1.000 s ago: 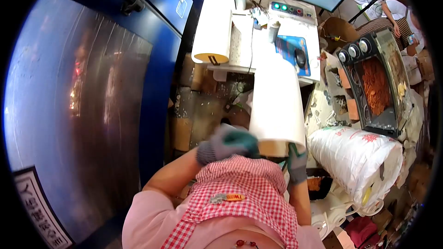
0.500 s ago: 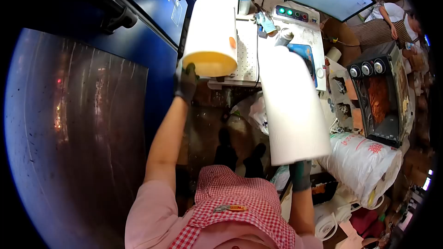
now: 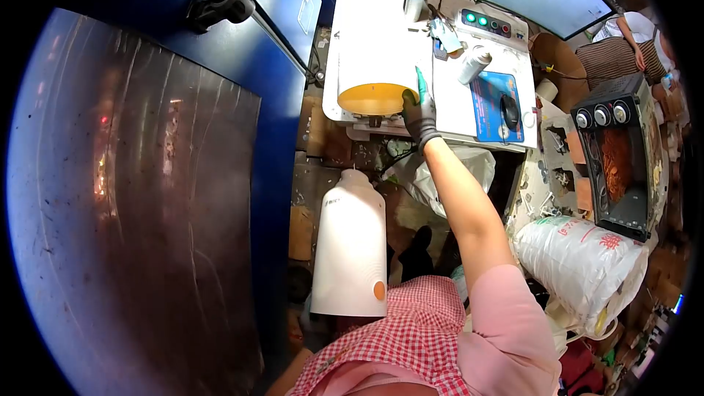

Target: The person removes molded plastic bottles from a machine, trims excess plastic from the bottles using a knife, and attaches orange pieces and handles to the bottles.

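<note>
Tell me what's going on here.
Someone in a checked apron is handling two white cylinders. The gloved right hand is at the rim of one cylinder, which lies on the table with its yellow mouth towards the person. The second cylinder, with an orange spot near its lower end, is just in front of the apron. The left hand is out of sight, probably behind or inside that one, supporting it.
</note>
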Demonstrator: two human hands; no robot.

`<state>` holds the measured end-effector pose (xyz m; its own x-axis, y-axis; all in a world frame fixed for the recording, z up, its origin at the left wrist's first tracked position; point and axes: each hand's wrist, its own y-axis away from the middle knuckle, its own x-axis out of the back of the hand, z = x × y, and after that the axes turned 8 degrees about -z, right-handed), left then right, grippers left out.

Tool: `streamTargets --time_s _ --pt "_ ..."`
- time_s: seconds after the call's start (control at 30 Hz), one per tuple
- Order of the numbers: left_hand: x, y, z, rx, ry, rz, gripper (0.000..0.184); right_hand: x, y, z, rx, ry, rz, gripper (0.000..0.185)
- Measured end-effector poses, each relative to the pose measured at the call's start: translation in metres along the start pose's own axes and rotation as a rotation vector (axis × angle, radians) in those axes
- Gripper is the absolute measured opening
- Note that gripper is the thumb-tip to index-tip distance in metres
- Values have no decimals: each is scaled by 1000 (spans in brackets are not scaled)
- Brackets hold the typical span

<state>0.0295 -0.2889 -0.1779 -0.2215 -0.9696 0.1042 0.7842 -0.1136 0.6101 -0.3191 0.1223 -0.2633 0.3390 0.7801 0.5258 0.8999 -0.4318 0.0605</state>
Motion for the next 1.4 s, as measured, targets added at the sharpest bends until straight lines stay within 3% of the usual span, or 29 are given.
streamTargets --time_s 0.07,0.23,0.3,0.33,0.43,0.53,0.6,0.67,0.77,0.83,0.93,1.23,1.4 --pt "0 -1 4 10 -61 19 47 -1 2 -8 -80 133 2 63" --pt "0 -12 6 -41 -226 49 47 -13 14 21 -106 295 -84 83" --pt "-2 -16 11 141 -86 66 44 -15 24 21 -114 310 -85 81" --pt "-3 -20 18 144 -90 64 44 -14 28 19 -114 326 -76 79" --pt "-5 -28 28 -125 -396 10 41 -22 21 45 -79 295 -47 80" --pt "3 -40 7 72 -320 28 51 -17 27 38 -80 264 -57 76" --pt "5 -42 1 47 -356 17 52 -20 23 46 -172 308 -124 73" --pt "5 -43 1 24 -388 8 54 -20 28 49 -84 255 -70 77" --pt "1 -44 6 34 -455 -27 52 -4 38 5 -64 355 -65 85" --pt "-5 -45 11 55 -367 -44 52 -3 37 -12 -155 622 -133 86" --pt "-11 -43 36 63 -382 -76 51 -1 36 -24 -134 675 -169 86" --pt "-10 -40 24 -47 -553 -59 44 -3 36 -7 -100 613 -132 83" --pt "-8 -38 15 22 -527 -63 46 -3 36 -9 -94 582 -137 84"
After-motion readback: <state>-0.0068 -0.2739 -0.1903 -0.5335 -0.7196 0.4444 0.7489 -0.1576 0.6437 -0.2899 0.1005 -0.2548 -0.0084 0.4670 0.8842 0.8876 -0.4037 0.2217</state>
